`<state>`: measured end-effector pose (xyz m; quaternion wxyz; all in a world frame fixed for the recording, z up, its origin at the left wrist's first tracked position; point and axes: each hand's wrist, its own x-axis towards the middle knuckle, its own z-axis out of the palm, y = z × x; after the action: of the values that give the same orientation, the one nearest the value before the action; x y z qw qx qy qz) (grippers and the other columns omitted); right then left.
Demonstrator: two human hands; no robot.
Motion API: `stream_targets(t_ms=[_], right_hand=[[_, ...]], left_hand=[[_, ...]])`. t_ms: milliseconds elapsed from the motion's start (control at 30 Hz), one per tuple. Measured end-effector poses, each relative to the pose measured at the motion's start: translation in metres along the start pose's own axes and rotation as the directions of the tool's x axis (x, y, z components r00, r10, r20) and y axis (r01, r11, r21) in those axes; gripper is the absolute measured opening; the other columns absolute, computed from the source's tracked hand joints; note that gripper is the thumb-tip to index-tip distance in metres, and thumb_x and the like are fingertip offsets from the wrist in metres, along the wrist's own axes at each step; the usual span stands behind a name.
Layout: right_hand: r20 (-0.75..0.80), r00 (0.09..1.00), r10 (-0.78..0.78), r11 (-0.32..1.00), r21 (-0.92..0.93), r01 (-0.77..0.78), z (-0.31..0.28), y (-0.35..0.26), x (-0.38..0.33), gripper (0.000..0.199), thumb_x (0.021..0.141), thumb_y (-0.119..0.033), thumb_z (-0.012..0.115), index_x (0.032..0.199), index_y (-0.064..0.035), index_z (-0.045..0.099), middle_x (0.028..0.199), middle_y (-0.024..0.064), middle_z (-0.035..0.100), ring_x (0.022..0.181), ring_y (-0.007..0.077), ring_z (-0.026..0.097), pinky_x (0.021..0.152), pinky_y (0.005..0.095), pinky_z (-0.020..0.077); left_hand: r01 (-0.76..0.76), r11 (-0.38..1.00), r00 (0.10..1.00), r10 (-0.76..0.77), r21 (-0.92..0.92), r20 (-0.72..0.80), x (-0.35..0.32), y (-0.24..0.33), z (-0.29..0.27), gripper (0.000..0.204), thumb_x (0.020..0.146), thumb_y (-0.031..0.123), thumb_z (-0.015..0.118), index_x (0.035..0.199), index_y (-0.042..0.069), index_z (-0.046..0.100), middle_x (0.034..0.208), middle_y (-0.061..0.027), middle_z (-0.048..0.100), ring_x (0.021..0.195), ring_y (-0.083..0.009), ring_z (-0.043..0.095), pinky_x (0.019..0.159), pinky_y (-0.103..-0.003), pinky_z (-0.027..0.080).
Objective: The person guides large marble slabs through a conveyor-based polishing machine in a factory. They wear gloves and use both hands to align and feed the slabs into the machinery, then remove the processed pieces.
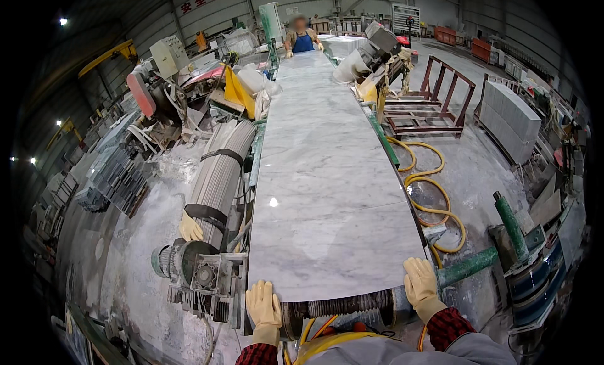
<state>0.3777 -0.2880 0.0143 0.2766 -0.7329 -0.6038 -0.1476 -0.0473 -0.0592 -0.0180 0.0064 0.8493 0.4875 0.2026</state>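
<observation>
A long polished slab of grey-white veined marble stretches away from me on a roller-and-belt stand. My left hand, in a cream rubber glove, rests at its near left corner with the fingers stretched forward. At the near right corner, the gloved fingers of my right hand lie extended along the edge. Both hands touch the slab; their undersides are hidden. Below the near edge shows a dark ribbed roller. Across the slab, a person in a blue apron has both gloved hands near its far end.
Left of the slab stand a motor with gearbox and a strapped bundle of long strips, a loose glove beside it. A green bar juts out at right. Yellow hose coils across the floor near a dark red rack.
</observation>
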Motion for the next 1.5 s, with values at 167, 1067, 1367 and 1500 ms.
stream_targets(t_ms=[167, 1067, 1367, 1500], right_hand=[[-0.019, 1.000, -0.010, 1.000, -0.013, 0.010, 0.003, 0.003, -0.006, 0.040, 0.089, -0.009, 0.068, 0.128, 0.0004, 0.069, 0.128, 0.0212, 0.070, 0.120, 0.0439, 0.063, 0.110, 0.0562, 0.0460], [0.037, 0.998, 0.047, 0.999, -0.025, -0.046, -0.011, -0.002, -0.013, 0.039, 0.093, -0.015, 0.069, 0.131, -0.0052, 0.066, 0.129, 0.0153, 0.068, 0.117, 0.0373, 0.063, 0.108, 0.0508, 0.0469], [0.002, 1.000, 0.017, 0.999, -0.041, -0.016, -0.013, -0.007, -0.014, 0.039, 0.093, -0.014, 0.069, 0.131, -0.0042, 0.066, 0.129, 0.0159, 0.067, 0.118, 0.0378, 0.062, 0.107, 0.0506, 0.0473], [-0.012, 1.000, 0.014, 1.000, -0.004, -0.015, -0.014, -0.009, -0.012, 0.036, 0.090, -0.011, 0.068, 0.126, -0.0039, 0.065, 0.125, 0.0160, 0.068, 0.114, 0.0380, 0.062, 0.103, 0.0500, 0.0488]], left_hand=[[0.007, 1.000, 1.000, -0.007, -0.014, 0.008, 0.000, 0.000, -0.001, 0.045, 0.103, 0.019, 0.060, 0.146, 0.007, 0.058, 0.152, -0.0232, 0.058, 0.142, -0.0466, 0.050, 0.125, -0.060, 0.029], [-0.029, 1.000, 0.996, 0.030, -0.005, 0.078, -0.017, -0.015, 0.011, 0.054, 0.111, 0.035, 0.047, 0.158, 0.007, 0.053, 0.162, -0.0226, 0.052, 0.152, -0.0443, 0.043, 0.130, -0.060, 0.022], [-0.019, 1.000, 0.998, 0.019, -0.007, 0.060, -0.024, -0.017, 0.012, 0.053, 0.111, 0.033, 0.048, 0.156, 0.007, 0.056, 0.161, -0.0231, 0.053, 0.152, -0.0450, 0.044, 0.130, -0.062, 0.022], [-0.019, 1.000, 0.999, 0.019, 0.000, 0.030, -0.028, -0.020, 0.014, 0.053, 0.111, 0.033, 0.048, 0.156, 0.006, 0.056, 0.161, -0.0237, 0.053, 0.152, -0.0453, 0.044, 0.130, -0.062, 0.021]])
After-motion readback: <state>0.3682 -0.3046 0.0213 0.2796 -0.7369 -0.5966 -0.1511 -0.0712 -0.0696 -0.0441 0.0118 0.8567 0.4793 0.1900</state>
